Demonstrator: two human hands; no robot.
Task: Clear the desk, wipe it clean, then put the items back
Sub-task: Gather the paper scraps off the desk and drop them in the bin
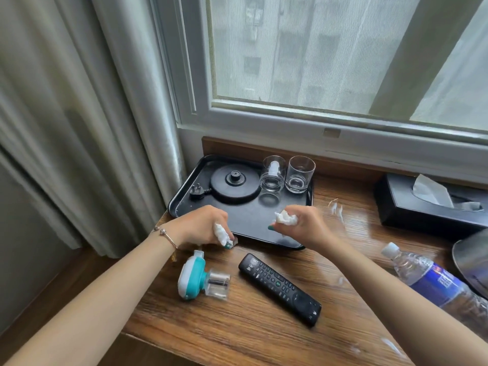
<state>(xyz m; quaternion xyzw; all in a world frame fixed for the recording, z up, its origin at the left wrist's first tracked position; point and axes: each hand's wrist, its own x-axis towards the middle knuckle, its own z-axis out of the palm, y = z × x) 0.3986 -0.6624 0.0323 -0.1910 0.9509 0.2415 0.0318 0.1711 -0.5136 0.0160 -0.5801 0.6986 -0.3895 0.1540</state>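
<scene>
My left hand [202,225] is closed around a crumpled white tissue [221,233] at the front left corner of the black tray [253,220]. Over the tray's front right part, my right hand [303,223] grips another wad of white tissue [285,218]. On the tray stand a round black kettle base [235,183] with its plug and two clear glasses [273,173] [300,173]. A black remote [280,287] and a teal-and-white plug-in device [200,277] lie on the wooden desk [250,328] in front of the tray.
A black tissue box [427,204] sits at the right by the window sill. A plastic water bottle [435,280] with a blue label lies at the right edge, beside a dark rounded object [472,260]. Curtains hang at the left.
</scene>
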